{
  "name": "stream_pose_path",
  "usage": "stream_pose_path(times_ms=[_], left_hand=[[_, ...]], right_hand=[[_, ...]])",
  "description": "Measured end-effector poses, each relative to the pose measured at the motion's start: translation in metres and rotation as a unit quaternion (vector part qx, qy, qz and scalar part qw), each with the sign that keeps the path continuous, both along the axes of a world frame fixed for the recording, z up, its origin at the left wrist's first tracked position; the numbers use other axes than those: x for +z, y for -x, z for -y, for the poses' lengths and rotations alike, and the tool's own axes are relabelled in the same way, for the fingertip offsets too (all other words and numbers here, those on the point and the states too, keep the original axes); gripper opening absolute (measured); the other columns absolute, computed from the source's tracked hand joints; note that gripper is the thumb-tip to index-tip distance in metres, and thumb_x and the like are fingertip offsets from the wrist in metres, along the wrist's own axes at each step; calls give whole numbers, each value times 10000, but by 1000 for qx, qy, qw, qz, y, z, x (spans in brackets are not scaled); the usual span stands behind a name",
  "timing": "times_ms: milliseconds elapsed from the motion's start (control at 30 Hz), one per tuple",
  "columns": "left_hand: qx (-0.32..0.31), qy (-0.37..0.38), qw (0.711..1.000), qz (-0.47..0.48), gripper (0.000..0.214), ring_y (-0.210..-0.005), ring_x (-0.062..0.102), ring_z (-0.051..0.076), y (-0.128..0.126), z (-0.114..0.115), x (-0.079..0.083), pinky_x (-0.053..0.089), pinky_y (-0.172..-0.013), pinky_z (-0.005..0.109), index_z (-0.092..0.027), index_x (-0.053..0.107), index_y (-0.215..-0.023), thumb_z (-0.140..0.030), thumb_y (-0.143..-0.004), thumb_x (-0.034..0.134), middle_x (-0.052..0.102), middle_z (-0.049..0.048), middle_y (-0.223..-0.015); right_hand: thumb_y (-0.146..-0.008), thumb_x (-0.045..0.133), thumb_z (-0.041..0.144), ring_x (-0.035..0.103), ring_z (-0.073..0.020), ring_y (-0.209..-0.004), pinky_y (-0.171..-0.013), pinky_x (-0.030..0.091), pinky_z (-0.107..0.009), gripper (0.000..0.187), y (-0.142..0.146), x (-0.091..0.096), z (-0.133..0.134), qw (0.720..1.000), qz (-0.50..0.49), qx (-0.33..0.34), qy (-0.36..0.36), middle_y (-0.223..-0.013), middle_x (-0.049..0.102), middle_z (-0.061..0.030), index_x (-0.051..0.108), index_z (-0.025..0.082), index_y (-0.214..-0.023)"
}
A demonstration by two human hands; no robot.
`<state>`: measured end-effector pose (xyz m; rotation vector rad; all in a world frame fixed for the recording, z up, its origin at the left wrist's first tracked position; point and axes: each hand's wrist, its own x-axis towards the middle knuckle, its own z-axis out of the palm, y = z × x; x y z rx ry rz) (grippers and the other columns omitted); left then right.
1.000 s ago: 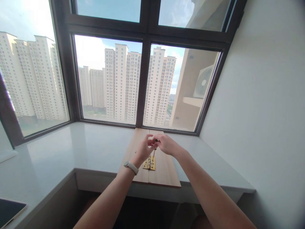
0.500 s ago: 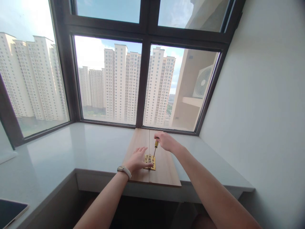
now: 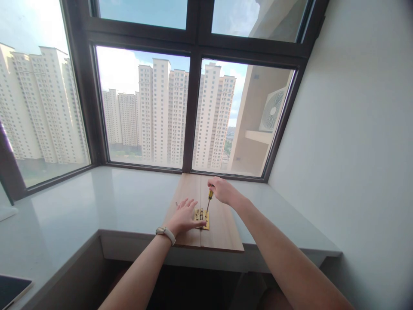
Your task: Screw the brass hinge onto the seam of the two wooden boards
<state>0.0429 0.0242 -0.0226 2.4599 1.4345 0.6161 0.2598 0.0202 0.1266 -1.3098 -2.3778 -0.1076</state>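
Observation:
A brass-coloured hinge (image 3: 206,220) lies flat across the seam of two wooden boards (image 3: 222,234). My left hand (image 3: 185,216) rests at the hinge's left side, its fingers stretched out and spread, with the thumb laid over the near part of the hinge. My right hand (image 3: 220,189) is closed round the handle of a screwdriver (image 3: 210,194). The shaft slants down, and its tip meets the right leaf of the hinge near the far edge. Whether a screw sits under the tip is too small to tell.
The boards lie on a white windowsill (image 3: 129,198) and jut over its front edge. At the lower left sits a dark flat device (image 3: 13,287). A dark window frame (image 3: 190,107) stands behind, and a white wall (image 3: 348,129) rises on the right.
The view has shifted slightly. My left hand's fingers have moved a little, and a small thin object now shows beside them. The screwdriver stays at the same spot on the hinge.

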Motion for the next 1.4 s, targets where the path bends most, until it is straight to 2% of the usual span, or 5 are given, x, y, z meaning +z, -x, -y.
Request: stream_pose_path(times_ms=[200,333,533,833,1400], left_hand=[[199,-44,979,14,659,-1509,181,407,18,-20,-13,169,-1176,616,-226,485,-1447,-625,-989,229,339,163,-1603],[109,-37,992,-46,522,-1465,296,399,22,-27,-22,170,-1181,599,-243,579,-1360,-498,-1010,288,445,176,-1521],[97,16,995,18,833,-1499,282,352,11,-24,-19,240,-1204,486,-115,380,-1516,-710,-935,315,344,248,-1578],[-25,51,998,3,1092,-1553,117,344,10,-10,-9,199,-1244,457,-223,287,-1577,-848,-721,552,214,120,-1669],[-44,29,998,-42,1183,-1516,183,420,8,1,-1,223,-1229,538,-249,345,-1549,-899,-595,601,314,112,-1625]], right_hand=[[-948,532,139,575,-138,-826,-735,370,-243,140,-5,-4,0,1000,-17,2,5,-920,621,-31,631,195,-865],[-951,535,141,576,-132,-820,-740,369,-236,140,-5,-5,0,1000,-21,2,7,-905,615,-23,623,196,-856],[-961,538,157,589,-140,-851,-769,377,-239,130,-3,-5,1,1000,-22,6,4,-920,623,-22,634,206,-890],[-942,526,121,613,-153,-882,-799,404,-245,159,-4,-6,0,999,-36,12,-1,-970,666,-41,667,195,-939],[-913,623,182,626,-178,-887,-781,399,-259,59,-2,-3,-5,999,-19,-43,18,-950,710,-65,681,190,-903]])
